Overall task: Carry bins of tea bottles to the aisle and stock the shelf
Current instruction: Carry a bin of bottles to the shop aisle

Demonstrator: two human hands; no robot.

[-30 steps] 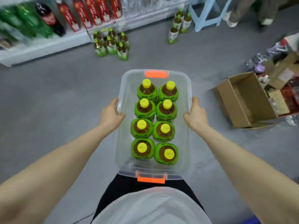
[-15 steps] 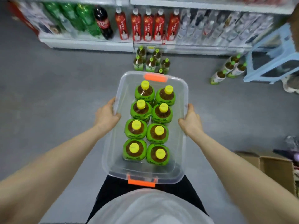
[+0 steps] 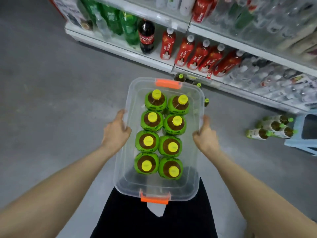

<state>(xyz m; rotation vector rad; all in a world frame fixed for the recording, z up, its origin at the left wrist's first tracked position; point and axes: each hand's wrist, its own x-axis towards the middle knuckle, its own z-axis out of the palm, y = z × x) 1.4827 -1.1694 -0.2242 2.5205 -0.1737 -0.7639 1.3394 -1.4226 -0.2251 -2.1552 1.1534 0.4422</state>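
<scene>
A clear plastic bin (image 3: pixel 200 158) with orange latches hangs in front of my waist, above the grey floor. Inside it stand several tea bottles (image 3: pixel 151 119) with green labels and yellow caps, in two rows. My left hand (image 3: pixel 115 130) grips the bin's left rim, thumb over the edge. On the opposite rim my right hand (image 3: pixel 205 135) grips the same way. The white shelf (image 3: pixel 120 50) runs just beyond the bin's far end, its bottom tier holding red, green and dark bottles.
More tea bottles (image 3: pixel 180 77) stand on the floor at the shelf's foot, partly hidden behind the bin. Another small group of tea bottles (image 3: pixel 271 128) sits on the floor to the right, next to a light blue stool (image 3: pixel 301 145). Grey floor stretches out on the left.
The bin and I have come closer to the shelf, which now fills the upper right. The floor bottles have slid behind the bin's far end. Both hands keep their grip.
</scene>
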